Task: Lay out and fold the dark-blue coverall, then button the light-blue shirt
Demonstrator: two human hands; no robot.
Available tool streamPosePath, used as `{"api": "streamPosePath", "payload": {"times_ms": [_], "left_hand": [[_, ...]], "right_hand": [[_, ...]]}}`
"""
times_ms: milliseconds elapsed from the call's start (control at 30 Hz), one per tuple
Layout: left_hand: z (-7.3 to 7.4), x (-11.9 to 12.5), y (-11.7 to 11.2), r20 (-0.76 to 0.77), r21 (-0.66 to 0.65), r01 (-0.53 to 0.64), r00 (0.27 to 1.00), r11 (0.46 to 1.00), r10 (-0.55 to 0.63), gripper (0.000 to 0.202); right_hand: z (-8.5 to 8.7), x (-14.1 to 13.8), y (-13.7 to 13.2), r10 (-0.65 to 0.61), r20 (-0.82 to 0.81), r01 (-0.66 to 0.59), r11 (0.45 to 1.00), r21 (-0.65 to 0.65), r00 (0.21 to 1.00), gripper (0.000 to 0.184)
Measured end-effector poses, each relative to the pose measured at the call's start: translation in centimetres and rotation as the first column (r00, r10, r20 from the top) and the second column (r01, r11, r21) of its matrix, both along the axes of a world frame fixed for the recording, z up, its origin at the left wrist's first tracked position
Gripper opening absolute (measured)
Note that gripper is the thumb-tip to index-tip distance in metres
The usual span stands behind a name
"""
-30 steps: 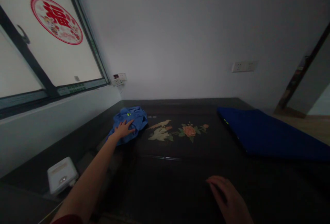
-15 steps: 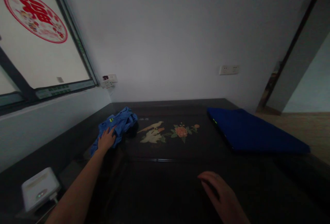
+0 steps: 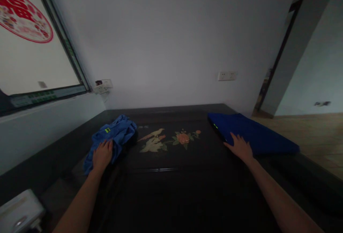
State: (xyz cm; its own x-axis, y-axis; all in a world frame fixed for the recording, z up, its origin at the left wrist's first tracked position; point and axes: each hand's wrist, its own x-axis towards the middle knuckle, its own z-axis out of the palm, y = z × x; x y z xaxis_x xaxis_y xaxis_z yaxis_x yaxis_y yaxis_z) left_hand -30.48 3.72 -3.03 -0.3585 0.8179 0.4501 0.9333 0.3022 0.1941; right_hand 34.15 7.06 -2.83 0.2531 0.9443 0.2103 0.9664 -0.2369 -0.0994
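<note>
On the table [image 3: 187, 193], left fingers [image 3: 109, 145] touch crumpled blue cloth [image 3: 122, 127], grip unclear; right fingers [image 3: 234, 139] spread at flat blue fabric [image 3: 264, 136].

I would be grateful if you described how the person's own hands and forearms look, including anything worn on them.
The left hand and the right hand are both ungloved. The left forearm and right forearm are bare as far as the picture shows them, with no sleeve, watch or bracelet visible. It is too dim to make out finer details, such as rings.

Two hands [image 3: 103, 153] [image 3: 241, 147], seemingly two cloths [image 3: 120, 129] [image 3: 268, 136]
</note>
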Motion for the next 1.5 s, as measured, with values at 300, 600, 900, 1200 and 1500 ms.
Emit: {"api": "streamPosePath", "payload": {"times_ms": [300, 600, 900, 1200, 1500], "left_hand": [[3.1, 5.6, -1.1, -0.249, 0.237, 0.244, 0.951, 0.94, -0.184, 0.039], [1.7, 11.6, 0.1, -0.041, 0.108, 0.635, 0.772, 0.765, -0.635, 0.033], [-0.4, 13.7, 0.3, 0.406, 0.133, 0.577, 0.71, 0.806, -0.576, 0.05], [-0.3, 14.0, -0.1, 0.287, -0.054, 0.528, 0.821, 0.847, -0.494, 0.051], [0.7, 15.6, -0.9, 0.362, -0.044, 0.607, 0.75, 0.794, -0.554, 0.026]], "right_hand": [[-0.4, 1.0, 0.0, 0.093, -0.138, -0.083, 0.993, 0.079, 0.986, 0.046], [2.4, -7.7, -2.7, 0.468, -0.417, -0.377, 0.882, 0.284, 0.78, 0.042], [6.3, -18.3, -13.8, 0.908, -0.316, -0.932, 0.333, 0.146, 0.275, 0.038], [6.4, -18.9, -17.4, 0.968, -0.238, -0.991, 0.103, 0.087, 0.08, 0.056], [5.3, -15.4, -19.7, 0.753, -0.414, -0.858, 0.48, -0.185, 0.511, 0.042]]}}
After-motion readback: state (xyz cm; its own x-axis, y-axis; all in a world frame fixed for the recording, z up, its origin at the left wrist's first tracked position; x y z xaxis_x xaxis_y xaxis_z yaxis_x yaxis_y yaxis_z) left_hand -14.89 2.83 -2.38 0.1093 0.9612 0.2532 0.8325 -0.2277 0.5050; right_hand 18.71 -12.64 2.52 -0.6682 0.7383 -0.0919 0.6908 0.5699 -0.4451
